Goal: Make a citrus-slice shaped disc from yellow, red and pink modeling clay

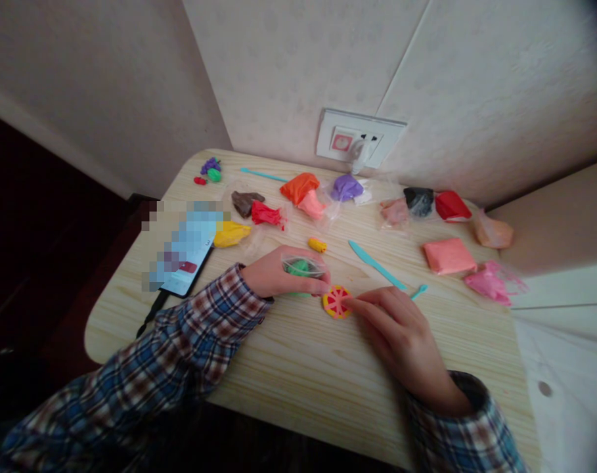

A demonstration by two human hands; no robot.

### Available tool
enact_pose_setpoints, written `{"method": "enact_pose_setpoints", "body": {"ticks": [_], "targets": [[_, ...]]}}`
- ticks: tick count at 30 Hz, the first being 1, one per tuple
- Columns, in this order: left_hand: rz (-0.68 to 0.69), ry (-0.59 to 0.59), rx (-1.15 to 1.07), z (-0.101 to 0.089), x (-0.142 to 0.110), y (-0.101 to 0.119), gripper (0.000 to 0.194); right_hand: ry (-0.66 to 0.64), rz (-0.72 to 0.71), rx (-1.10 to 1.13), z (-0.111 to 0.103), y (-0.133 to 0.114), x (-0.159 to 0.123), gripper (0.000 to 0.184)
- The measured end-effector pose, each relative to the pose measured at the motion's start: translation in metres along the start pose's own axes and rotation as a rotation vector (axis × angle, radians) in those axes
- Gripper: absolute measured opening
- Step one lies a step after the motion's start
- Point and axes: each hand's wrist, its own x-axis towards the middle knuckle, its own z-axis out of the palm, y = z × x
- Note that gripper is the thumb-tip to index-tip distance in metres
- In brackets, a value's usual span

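Note:
My left hand [295, 274] is closed round a clear plastic bag of green clay [298, 267], its fingertips at the upper left edge of a small round clay disc [331, 312]. The disc lies flat on the table, with a yellow rim, a red middle and pink strips crossing it. At the disc's right edge, the fingertips of my right hand [397, 328] are pinched together and touch it. Whether a small piece is between them is hidden. A small yellow clay piece [317, 245] lies just beyond my left hand.
A phone [187, 253] with a cable lies at the left. Bags of coloured clay, such as orange [299, 188] and purple [346, 188], line the back. A turquoise clay knife [375, 264] is beyond my right hand. Grape-like clay pieces [211, 165] sit at the far left corner.

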Motion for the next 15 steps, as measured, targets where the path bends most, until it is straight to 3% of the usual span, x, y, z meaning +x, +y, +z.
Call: {"method": "enact_pose_setpoints", "body": {"ticks": [15], "targets": [[0.001,-0.003,-0.009,-0.0001,0.0003,-0.0012,0.012,-0.009,0.001,0.011,0.0,0.0,0.0005,0.03]]}}
